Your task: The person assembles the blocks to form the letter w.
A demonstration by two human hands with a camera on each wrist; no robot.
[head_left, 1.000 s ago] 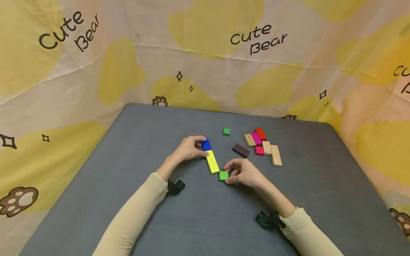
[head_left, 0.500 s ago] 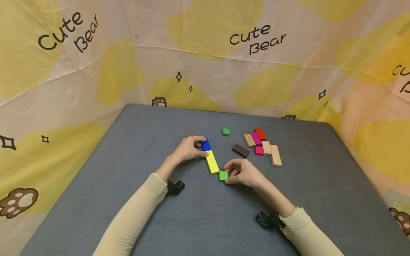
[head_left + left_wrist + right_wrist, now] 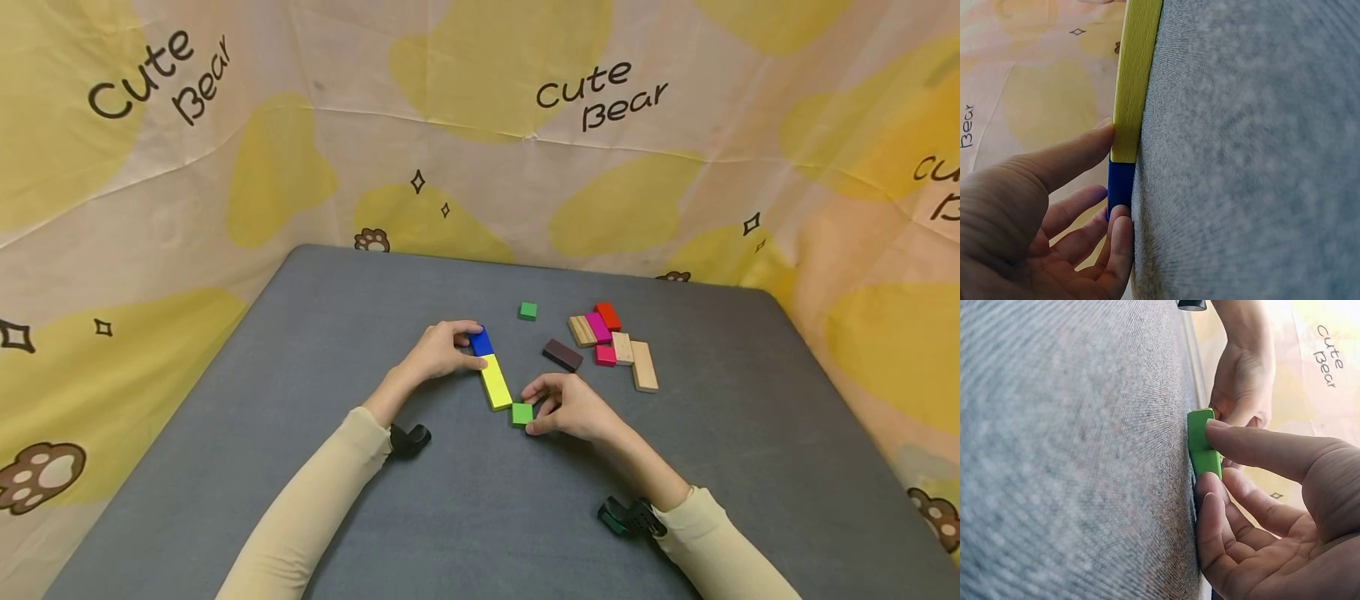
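A blue block [image 3: 482, 341] and a longer yellow block [image 3: 496, 385] lie end to end on the table. My left hand [image 3: 441, 350] grips this row from its left side. In the left wrist view the thumb presses the yellow block [image 3: 1129, 81] near the joint, while the fingers curl at the blue block [image 3: 1121, 184]. At the yellow block's near end, offset to the right, sits a small green block [image 3: 522, 415]. My right hand [image 3: 572, 407] pinches it between thumb and fingers, as the right wrist view shows on the green block [image 3: 1200, 434].
A darker green block [image 3: 528, 311] lies farther back. A dark brown block [image 3: 562, 355] rests beyond my right hand. To its right is a cluster with a red block [image 3: 608, 317], a magenta block [image 3: 597, 327], a pink block [image 3: 605, 356] and a plain wooden block [image 3: 644, 367].
Both hands keep their places on the blocks. Only a very slight shift of the whole head view shows.
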